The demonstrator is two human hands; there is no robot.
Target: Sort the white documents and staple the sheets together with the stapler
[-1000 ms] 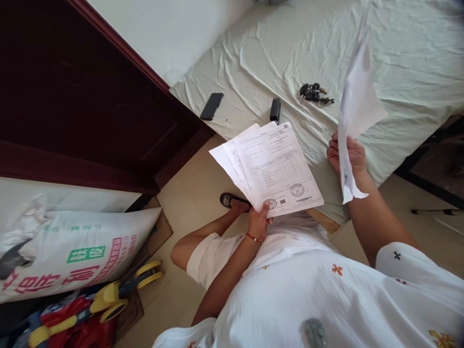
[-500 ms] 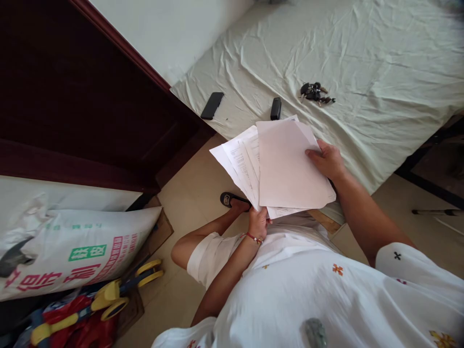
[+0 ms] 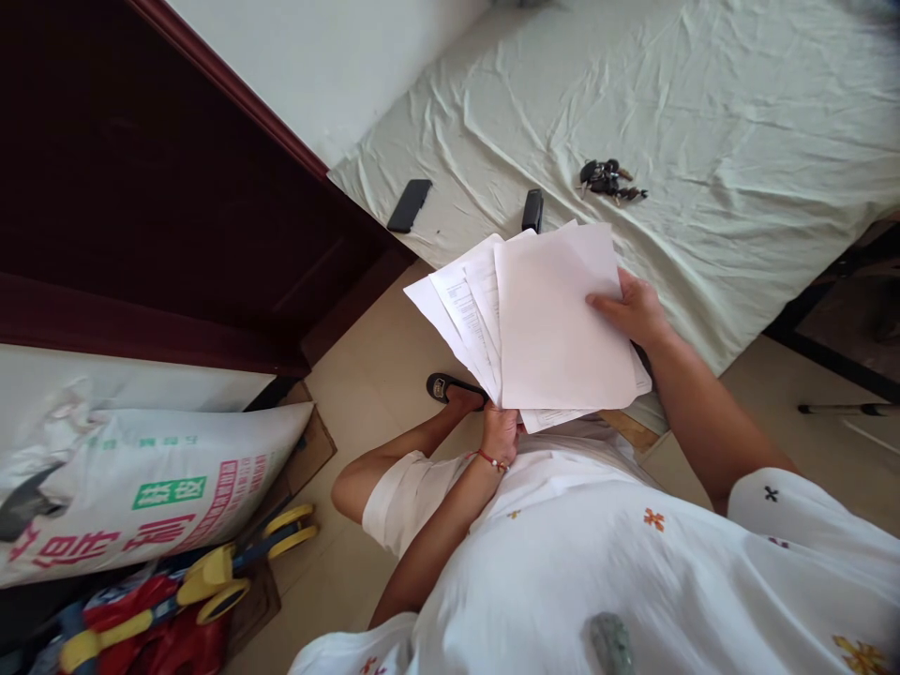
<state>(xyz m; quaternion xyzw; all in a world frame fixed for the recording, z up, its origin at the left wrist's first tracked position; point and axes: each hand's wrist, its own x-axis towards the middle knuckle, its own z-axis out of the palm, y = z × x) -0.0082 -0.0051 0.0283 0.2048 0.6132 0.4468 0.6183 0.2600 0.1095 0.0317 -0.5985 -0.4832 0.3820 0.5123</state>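
Note:
Several sheets of paper (image 3: 559, 323) are fanned out above my lap, a blank one on top and printed ones showing at the left and lower edges. My left hand (image 3: 501, 432) is closed on the bottom edge of the sheets; some of its fingers are hidden beneath them. With the thumb on the top sheet and the fingers behind, my right hand (image 3: 633, 307) grips the right edge. Just beyond the papers, a black stapler-like object (image 3: 532, 210) lies on the bed, its near end close to the sheets.
On the pale bed sheet (image 3: 703, 187) lie a black phone-like slab (image 3: 409, 206) and a bunch of keys (image 3: 608, 180). A dark red door (image 3: 161, 187) stands at left. Below it are a printed white sack (image 3: 161, 478) and a yellow wheeled toy (image 3: 217, 577).
The top blank sheet has shifted and turned slightly, its upper right corner now higher. My right hand has moved a little left with it; my left hand stays in place.

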